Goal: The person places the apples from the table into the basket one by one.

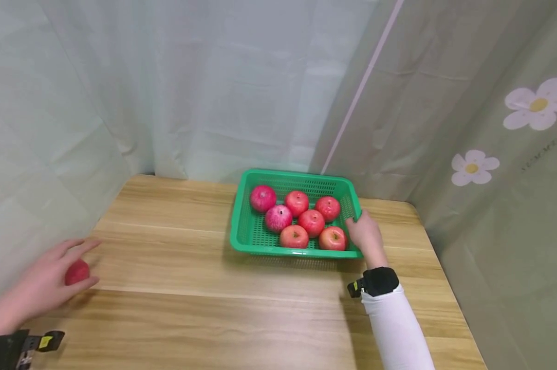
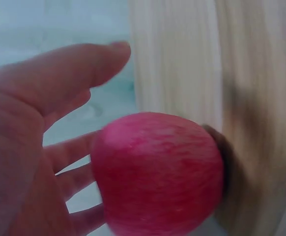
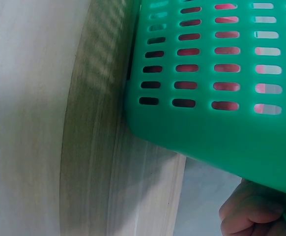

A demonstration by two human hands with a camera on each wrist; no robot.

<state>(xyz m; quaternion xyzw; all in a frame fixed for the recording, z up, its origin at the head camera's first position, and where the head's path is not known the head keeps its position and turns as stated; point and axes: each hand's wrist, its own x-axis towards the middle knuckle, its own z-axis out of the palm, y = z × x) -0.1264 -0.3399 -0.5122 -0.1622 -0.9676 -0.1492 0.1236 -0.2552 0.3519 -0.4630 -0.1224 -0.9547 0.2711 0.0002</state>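
At the left side of the table, my left hand (image 1: 47,277) reaches around a red apple (image 1: 77,272) with thumb and fingers spread. The left wrist view shows the apple (image 2: 157,172) large and close, the thumb standing apart from it and the other fingers partly hidden behind it. My right hand (image 1: 366,234) grips the right rim of a green plastic basket (image 1: 269,250), thumb over the inner side. Several red and pinkish apples (image 1: 312,223) lie inside the basket. In the right wrist view, curled fingers (image 3: 251,209) hold the basket's edge beneath its slotted wall (image 3: 202,123).
The wooden table (image 1: 177,318) stands against a pale curtain (image 1: 241,103) at the back, with more curtain at both sides. White flowers (image 1: 475,168) are printed on the right-hand curtain. The basket sits near the table's back edge.
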